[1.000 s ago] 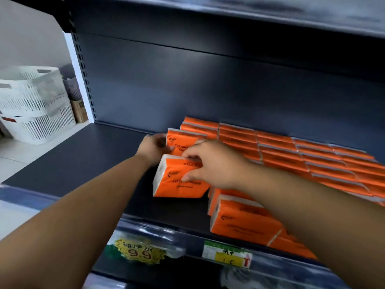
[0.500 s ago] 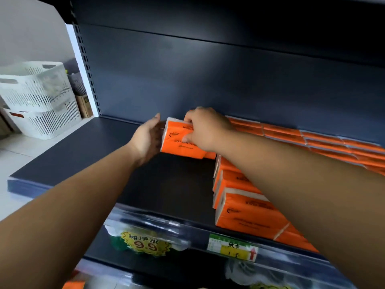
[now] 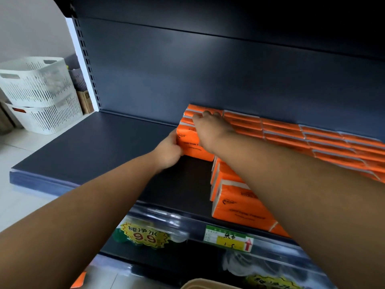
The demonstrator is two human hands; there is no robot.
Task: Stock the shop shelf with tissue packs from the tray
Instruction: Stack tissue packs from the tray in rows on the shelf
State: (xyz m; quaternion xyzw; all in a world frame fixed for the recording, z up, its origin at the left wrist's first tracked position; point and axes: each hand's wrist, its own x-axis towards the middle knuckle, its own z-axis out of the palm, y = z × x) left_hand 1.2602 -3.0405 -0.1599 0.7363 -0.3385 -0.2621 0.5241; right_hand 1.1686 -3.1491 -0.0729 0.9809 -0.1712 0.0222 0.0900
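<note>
On the dark shelf (image 3: 100,147) an orange tissue pack (image 3: 192,147) stands upright at the front of the leftmost column of packs. My left hand (image 3: 168,151) grips its left edge. My right hand (image 3: 210,126) lies flat over its top, with the fingers reaching onto the packs behind it at the back wall. Rows of orange packs (image 3: 291,132) fill the shelf's back right. A second column of upright packs (image 3: 239,207) stands near the front edge under my right forearm. A beige tray rim (image 3: 208,283) shows at the bottom edge.
Two stacked white baskets (image 3: 39,86) sit on the floor to the left of the shelf. A green and yellow price tag (image 3: 228,238) and a yellow 9.9 sticker (image 3: 143,234) hang on the shelf's front rail. Something orange (image 3: 80,280) lies low at the bottom left.
Both hands carried the pack from the middle of the shelf back against the leftmost column. The right hand slid from gripping its top to lying over the packs behind.
</note>
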